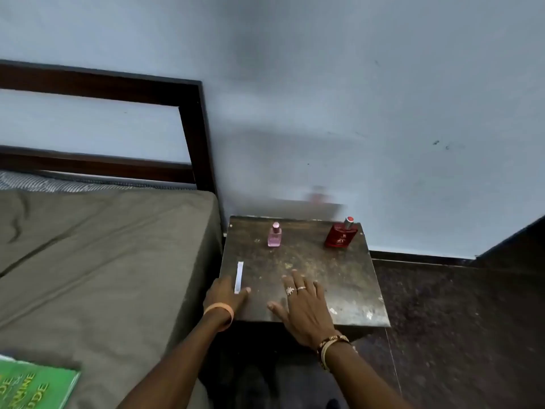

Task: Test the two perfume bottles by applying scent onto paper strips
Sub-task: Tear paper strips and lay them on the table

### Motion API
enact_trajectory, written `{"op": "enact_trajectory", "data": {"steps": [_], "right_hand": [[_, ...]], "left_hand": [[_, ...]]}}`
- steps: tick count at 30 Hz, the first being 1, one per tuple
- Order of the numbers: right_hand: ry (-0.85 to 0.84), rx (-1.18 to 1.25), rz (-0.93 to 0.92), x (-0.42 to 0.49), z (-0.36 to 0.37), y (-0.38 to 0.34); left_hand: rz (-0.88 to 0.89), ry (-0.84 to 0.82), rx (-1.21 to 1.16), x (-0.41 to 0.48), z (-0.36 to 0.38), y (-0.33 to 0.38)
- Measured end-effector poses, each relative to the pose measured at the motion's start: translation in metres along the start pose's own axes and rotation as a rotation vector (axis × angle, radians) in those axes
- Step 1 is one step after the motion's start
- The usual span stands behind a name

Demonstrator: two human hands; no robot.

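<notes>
The desk (333, 270) is surfaced in dark wood, worn and scratched, with a dull sheen towards its front edge. The strip (239, 276) is cut from white matt paper. The pink bottle (274, 237) is formed of clear, glossy material. The red bottle (339, 238) is glossy and capped in shiny silver. The bed (103, 246) is covered in matt, creased cloth. Its headboard (193, 119) is finished in smooth dark wood.

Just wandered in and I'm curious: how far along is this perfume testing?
Barely begun. Nothing looks done: the pink bottle and red bottle stand capped on the table. In hand: the left hand is at the near end of one paper strip; the right hand lies flat. Left: scenting strips from both bottles.
</notes>
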State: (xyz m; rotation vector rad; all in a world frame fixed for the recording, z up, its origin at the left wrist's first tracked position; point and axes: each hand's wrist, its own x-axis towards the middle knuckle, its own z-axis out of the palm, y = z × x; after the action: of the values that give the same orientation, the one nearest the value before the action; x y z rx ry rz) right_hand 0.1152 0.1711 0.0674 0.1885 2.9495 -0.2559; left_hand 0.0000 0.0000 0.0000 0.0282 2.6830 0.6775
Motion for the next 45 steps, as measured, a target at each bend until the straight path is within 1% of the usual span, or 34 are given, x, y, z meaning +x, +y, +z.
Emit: {"op": "enact_trajectory", "data": {"steps": [1,4,7,10,12,14,16,17,18,19,21,23,25,27,29,31,33,35,37,41,43,45], "right_hand": [[-0.019,0.028,0.002,0.003,0.001,0.0],[0.007,0.064,-0.003,0.014,0.012,0.001],[-0.018,0.089,0.022,0.026,0.018,0.002],[-0.07,0.228,0.085,0.031,0.024,-0.005],[-0.042,0.455,0.179,0.032,0.027,-0.012],[-0.032,0.752,0.334,0.033,0.021,-0.019],[-0.088,1.07,0.476,0.036,0.013,-0.025],[-0.106,1.197,0.526,0.039,0.013,-0.026],[-0.115,1.263,0.557,0.043,0.018,-0.026],[-0.102,1.277,0.558,0.042,0.02,-0.024],[-0.054,1.246,0.489,0.041,0.02,-0.021],[-0.014,1.245,0.455,0.031,-0.001,-0.022],[-0.006,1.335,0.418,0.013,-0.025,-0.019],[-0.071,1.399,0.36,-0.005,-0.046,-0.013],[-0.163,1.371,0.304,-0.021,-0.062,-0.005],[-0.225,1.331,0.26,-0.035,-0.075,-0.003],[-0.255,1.315,0.255,-0.047,-0.085,-0.006],[-0.241,1.311,0.265,-0.058,-0.098,-0.011],[-0.176,1.329,0.268,-0.068,-0.104,-0.014],[0.091,1.265,0.238,-0.075,-0.103,-0.008],[0.179,1.252,0.265,-0.075,-0.103,-0.004],[0.226,1.22,0.275,-0.075,-0.105,0.001]], "left_hand": [[-0.009,-0.006,0.004,0.002,0.001,-0.002],[-0.055,-0.026,0.043,0.006,0.004,-0.004],[-0.094,-0.015,-0.029,0.015,0.009,-0.005],[-0.094,0.004,-0.058,0.017,0.012,-0.004],[-0.064,0.041,-0.102,0.011,0.013,-0.004],[-0.02,0.079,-0.151,-0.002,0.013,-0.002],[0.089,0.107,-0.17,-0.021,0.015,0.005],[0.173,0.118,-0.181,-0.032,0.016,0.009],[0.252,0.129,-0.19,-0.042,0.017,0.014],[0.324,0.136,-0.2,-0.054,0.016,0.019],[0.416,0.134,-0.244,-0.065,0.016,0.026],[0.456,0.099,-0.307,-0.076,0.009,0.034],[0.47,0.056,-0.44,-0.094,-0.007,0.045],[0.392,0.045,-0.673,-0.106,-0.027,0.056],[0.283,0.01,-0.813,-0.11,-0.045,0.07],[0.234,-0.115,-0.84,-0.115,-0.056,0.083],[0.203,-0.229,-0.876,-0.124,-0.063,0.098],[0.18,-0.245,-0.913,-0.133,-0.067,0.109],[0.168,-0.233,-0.96,-0.14,-0.069,0.116],[0.156,-0.136,-1.058,-0.15,-0.077,0.124],[0.144,-0.153,-1.079,-0.152,-0.083,0.128],[0.131,-0.203,-1.112,-0.153,-0.088,0.129]]}}
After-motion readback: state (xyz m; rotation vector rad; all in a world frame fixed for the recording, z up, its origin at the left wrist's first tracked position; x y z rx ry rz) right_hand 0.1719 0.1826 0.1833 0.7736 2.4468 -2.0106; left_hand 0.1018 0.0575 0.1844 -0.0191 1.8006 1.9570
